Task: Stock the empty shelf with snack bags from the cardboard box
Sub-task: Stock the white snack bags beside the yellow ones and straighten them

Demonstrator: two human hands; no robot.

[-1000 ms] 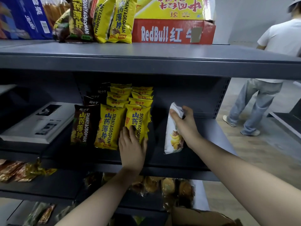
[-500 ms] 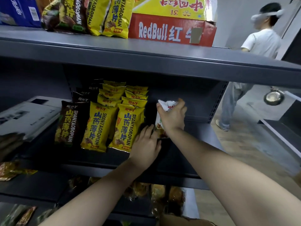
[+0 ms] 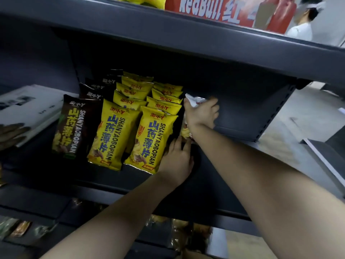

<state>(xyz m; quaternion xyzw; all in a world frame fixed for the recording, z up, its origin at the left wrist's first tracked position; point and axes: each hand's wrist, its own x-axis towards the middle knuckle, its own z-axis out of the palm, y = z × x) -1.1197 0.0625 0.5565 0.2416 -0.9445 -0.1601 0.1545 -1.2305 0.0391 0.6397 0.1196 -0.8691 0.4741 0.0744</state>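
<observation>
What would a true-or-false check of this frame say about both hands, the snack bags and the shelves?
1. The right hand grips a white snack bag just right of the yellow bags. True.
2. The left hand holds one of the brown bags. False: its straight fingers lie against the edge of the front yellow bag in the right row and hold nothing.
3. The brown bags stand to the left of the yellow bags. True.
4. The RedBull box sits on the same shelf as the snack bags. False: it sits on the upper shelf.
</observation>
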